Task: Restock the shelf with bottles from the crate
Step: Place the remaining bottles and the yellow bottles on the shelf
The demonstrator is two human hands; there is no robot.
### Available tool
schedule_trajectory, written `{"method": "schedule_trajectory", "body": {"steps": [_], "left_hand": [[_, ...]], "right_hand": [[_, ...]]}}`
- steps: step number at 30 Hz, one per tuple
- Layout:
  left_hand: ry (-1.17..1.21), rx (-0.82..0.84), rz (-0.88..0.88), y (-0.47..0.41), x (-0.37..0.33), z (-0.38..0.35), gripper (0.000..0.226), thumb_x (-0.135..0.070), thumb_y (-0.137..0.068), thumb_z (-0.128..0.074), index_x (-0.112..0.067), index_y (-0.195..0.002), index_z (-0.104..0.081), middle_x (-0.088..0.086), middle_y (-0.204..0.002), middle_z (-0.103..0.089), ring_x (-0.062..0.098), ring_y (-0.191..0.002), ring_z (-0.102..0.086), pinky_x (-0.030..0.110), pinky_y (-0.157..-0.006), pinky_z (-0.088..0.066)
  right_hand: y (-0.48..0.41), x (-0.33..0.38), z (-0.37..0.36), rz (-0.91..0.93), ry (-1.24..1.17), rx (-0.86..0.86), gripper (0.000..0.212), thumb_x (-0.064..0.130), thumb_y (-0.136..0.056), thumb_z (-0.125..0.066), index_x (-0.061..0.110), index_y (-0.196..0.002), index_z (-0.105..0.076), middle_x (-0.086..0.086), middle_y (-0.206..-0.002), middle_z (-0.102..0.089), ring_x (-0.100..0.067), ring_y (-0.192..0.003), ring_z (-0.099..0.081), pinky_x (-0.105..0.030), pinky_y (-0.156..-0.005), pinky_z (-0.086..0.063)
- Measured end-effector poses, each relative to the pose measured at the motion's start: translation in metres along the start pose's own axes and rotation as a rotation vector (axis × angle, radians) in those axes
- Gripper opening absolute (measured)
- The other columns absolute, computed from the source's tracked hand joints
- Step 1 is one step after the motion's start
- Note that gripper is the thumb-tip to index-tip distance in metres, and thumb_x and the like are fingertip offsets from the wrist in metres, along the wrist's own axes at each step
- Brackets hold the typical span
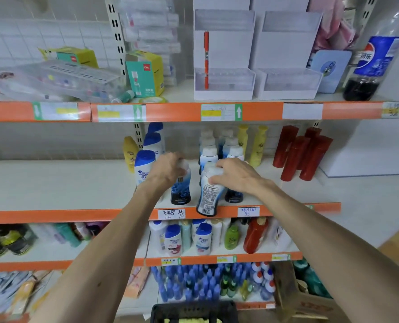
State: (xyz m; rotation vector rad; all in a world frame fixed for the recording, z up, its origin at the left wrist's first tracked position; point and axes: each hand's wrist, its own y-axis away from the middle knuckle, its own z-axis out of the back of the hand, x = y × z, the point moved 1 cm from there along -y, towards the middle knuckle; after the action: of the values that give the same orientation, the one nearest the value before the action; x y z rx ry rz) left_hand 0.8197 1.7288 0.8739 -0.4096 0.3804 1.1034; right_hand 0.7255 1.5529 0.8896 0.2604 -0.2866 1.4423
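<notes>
Both hands are at the middle shelf, one bottle each. Left hand: grip closed over the white cap of a dark-blue bottle, which stands upright near the shelf front, just right of a white shampoo bottle. Right hand: grip wrapped round the upper half of a second bottle, barcode side to camera and slightly tilted. Its base is at or just over the orange shelf lip. It looks not yet seated, and I can't tell if it touches the shelf. Holding by the top makes sense, since it keeps fingers clear of neighbours and lets the base slide in. Both sit in front of the matching white-capped row, so this reads as filling the front of that lane. Obstacles: the shampoo bottle is tight on the left, and another dark bottle is partly hidden behind the right hand. Yellow bottles and red bottles are further right, well apart. The gap between the two held bottles is narrow, so a knock-over is the risk. The barcode-out bottle probably needs turning to face front. The crate is low at the frame bottom with something yellow inside, rest unclear.
</notes>
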Motion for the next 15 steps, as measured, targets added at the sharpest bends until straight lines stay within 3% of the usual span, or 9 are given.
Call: {"method": "schedule_trajectory", "body": {"steps": [3, 9, 15], "left_hand": [[-0.027, 0.001, 0.003, -0.010, -0.001, -0.007, 0.024, -0.015, -0.080, -0.064, -0.014, -0.104, -0.063, 0.012, -0.106, -0.064, 0.031, -0.092, -0.061, 0.037, -0.075, -0.052], [-0.129, 0.008, 0.014, -0.031, 0.003, -0.022, 0.024, -0.011, -0.083, -0.057, -0.012, -0.106, -0.064, 0.014, -0.110, -0.063, 0.032, -0.094, -0.062, 0.032, -0.067, -0.042], [-0.087, 0.007, 0.042, -0.048, 0.014, -0.026, 0.021, -0.009, -0.083, -0.052, -0.010, -0.100, -0.064, 0.014, -0.107, -0.064, 0.035, -0.092, -0.063, 0.033, -0.070, -0.049]], "right_hand": [[-0.005, -0.002, -0.005, 0.011, -0.027, 0.010, 0.029, 0.043, -0.083, -0.065, 0.016, -0.092, -0.062, -0.002, -0.081, -0.059, -0.023, -0.078, -0.057, -0.035, -0.064, -0.044], [-0.023, -0.004, -0.013, 0.081, -0.016, -0.009, 0.034, 0.048, -0.081, -0.064, 0.017, -0.095, -0.065, -0.005, -0.090, -0.065, -0.025, -0.082, -0.061, -0.038, -0.067, -0.049], [-0.041, 0.004, -0.018, 0.133, 0.036, -0.013, 0.032, 0.047, -0.084, -0.064, 0.015, -0.088, -0.059, -0.004, -0.085, -0.061, -0.025, -0.079, -0.058, -0.035, -0.059, -0.041]]}}
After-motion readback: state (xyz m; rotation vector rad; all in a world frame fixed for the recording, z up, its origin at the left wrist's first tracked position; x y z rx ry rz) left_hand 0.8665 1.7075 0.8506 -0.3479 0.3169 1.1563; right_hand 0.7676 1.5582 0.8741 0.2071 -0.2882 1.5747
